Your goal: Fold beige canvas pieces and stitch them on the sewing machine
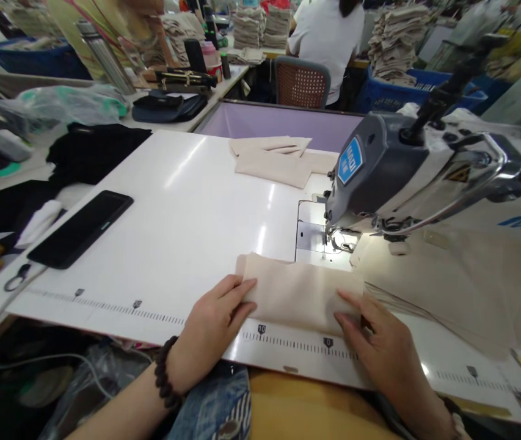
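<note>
A folded beige fabric piece (299,293) lies flat near the front edge of the white table, just in front of the sewing machine's needle area (333,239). My left hand (217,321) pinches its left end between thumb and fingers. At the right end, my right hand (374,336) grips the fabric with thumb and forefinger. The machine head (374,165) stands behind and to the right, its lamp lit. A layered pile of beige pieces (452,281) lies right of my right hand.
More beige pieces (273,162) lie at the table's back. A black phone (81,229) with a cable rests at the left. Black cloth (95,150) is beyond it. A person in white (327,40) sits ahead near a chair (302,84).
</note>
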Tool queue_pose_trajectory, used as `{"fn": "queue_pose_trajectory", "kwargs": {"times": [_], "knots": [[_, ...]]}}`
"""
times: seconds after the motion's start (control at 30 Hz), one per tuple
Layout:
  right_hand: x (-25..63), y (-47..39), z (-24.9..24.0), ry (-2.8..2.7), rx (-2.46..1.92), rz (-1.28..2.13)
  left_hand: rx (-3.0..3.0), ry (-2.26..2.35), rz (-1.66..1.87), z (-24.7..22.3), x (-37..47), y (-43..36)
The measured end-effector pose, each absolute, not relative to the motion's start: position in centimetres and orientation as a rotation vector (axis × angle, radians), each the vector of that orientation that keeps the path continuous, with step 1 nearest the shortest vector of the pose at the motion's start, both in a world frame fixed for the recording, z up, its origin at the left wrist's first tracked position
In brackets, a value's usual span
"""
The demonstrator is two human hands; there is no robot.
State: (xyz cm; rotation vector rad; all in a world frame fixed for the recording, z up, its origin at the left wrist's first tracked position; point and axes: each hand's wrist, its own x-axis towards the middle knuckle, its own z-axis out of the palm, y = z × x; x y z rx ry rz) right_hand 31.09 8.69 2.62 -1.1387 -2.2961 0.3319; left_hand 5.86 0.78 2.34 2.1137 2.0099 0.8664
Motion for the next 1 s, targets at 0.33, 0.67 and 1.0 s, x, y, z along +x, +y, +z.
{"fn": "queue_pose_trajectory", "kwargs": {"times": [0.33,0.67,1.0], "knots": [[30.9,9.0,1.9,-2.38,-1.187,0.24,1.811,1.995,0.828,3.5,5.2,1.3],[31.1,9.4,1.8,-2.419,-1.24,0.232,1.714,1.942,0.658,4.1,4.8,1.6],[31.2,9.7,1.8,-2.437,-1.222,0.192,1.695,1.948,0.667,4.2,4.7,2.1]]}}
